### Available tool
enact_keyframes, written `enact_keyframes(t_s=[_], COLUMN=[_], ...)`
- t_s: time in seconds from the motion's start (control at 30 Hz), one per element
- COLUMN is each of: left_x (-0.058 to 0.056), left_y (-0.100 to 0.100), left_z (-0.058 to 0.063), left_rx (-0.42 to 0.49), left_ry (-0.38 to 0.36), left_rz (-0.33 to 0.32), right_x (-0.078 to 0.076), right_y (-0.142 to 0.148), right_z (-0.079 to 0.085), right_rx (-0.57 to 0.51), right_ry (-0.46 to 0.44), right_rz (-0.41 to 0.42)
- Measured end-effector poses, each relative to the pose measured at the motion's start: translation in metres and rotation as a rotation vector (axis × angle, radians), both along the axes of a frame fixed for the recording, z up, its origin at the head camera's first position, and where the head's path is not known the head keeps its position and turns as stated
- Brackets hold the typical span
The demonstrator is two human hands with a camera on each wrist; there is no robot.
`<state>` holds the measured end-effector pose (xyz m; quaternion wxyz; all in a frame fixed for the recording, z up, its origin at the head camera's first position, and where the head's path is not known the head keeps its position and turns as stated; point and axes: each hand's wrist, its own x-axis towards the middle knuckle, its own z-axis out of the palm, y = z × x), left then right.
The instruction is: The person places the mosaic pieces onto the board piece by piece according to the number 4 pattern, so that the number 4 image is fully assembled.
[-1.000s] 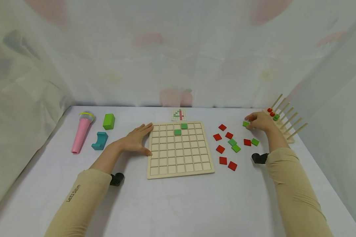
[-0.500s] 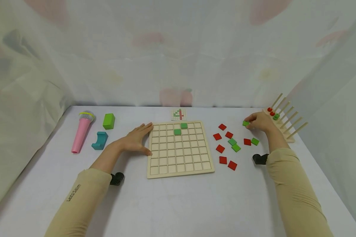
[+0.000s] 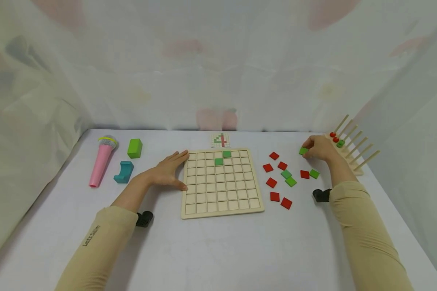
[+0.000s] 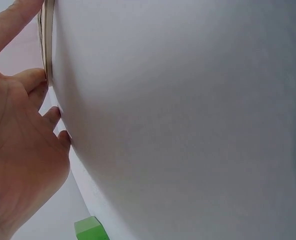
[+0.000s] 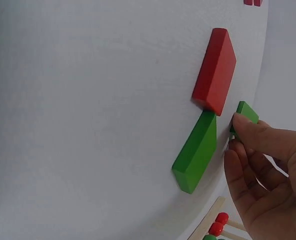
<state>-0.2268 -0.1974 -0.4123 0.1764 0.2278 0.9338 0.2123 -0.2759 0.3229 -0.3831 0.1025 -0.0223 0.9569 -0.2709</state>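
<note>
My right hand pinches a green square tile between thumb and fingers at the right of the table. Just below it lie a green tile and a red tile, touching or nearly so. The left hand has its fingers spread, with fingertips and thumb against the left edge of a wooden grid board. In the left wrist view those fingertips meet the board's side. Two green tiles sit in the board's upper cells, one of them a green tile.
Several red and green tiles lie between board and right hand, among them a red tile. A pattern card lies behind the board. Far right stands a pegged rack with beads. Left are a pink microphone, green block and teal piece.
The right thumb and fingers have closed on the green tile, which tilts slightly in the grip. The left hand stays at the board's edge.
</note>
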Motion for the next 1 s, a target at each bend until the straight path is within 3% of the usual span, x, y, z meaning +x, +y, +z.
enact_keyframes(t_s=[0.43,0.73,1.0], left_x=[0.001,0.001,0.0], left_y=[0.0,0.001,0.001], left_z=[0.002,0.001,-0.001], left_rx=[-0.002,-0.008,-0.015], left_ry=[0.007,0.009,0.025], left_rz=[-0.005,0.004,0.011], right_x=[-0.002,0.0,0.007], right_y=[-0.014,-0.053,-0.095], right_z=[0.006,0.012,0.011], right_rx=[-0.008,-0.114,-0.186], right_ry=[0.069,0.1,0.068], right_rz=[0.042,0.034,0.093])
